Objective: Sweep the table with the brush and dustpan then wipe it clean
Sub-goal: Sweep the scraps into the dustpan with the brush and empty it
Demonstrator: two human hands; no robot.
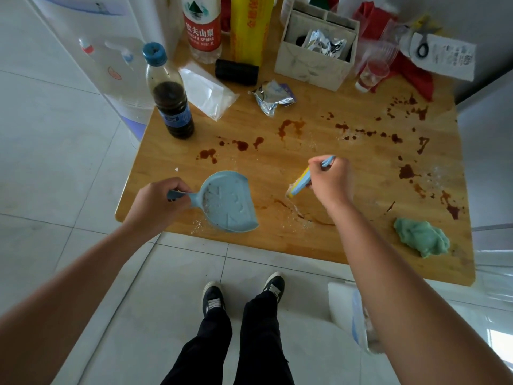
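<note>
My left hand [156, 200] grips the handle of a light blue dustpan [229, 202], which sits near the front left edge of the wooden table [333, 245] with white grains inside. My right hand [331, 180] grips a small blue and yellow brush [298, 187], whose bristles touch the table just right of the pan. White grains lie scattered by the pan's mouth and at the table's right side. Brown sauce stains [291, 126] spot the middle and right of the table. A crumpled green cloth [422, 240] lies at the front right.
A dark sauce bottle [172, 107], a clear plastic bag [208, 90], a foil wrapper [273, 97], a black roll [236, 71], a water bottle [202, 26], a fabric box [316, 48] and a plastic cup [372, 75] crowd the back. A white bin [349, 312] stands on the floor under my right arm.
</note>
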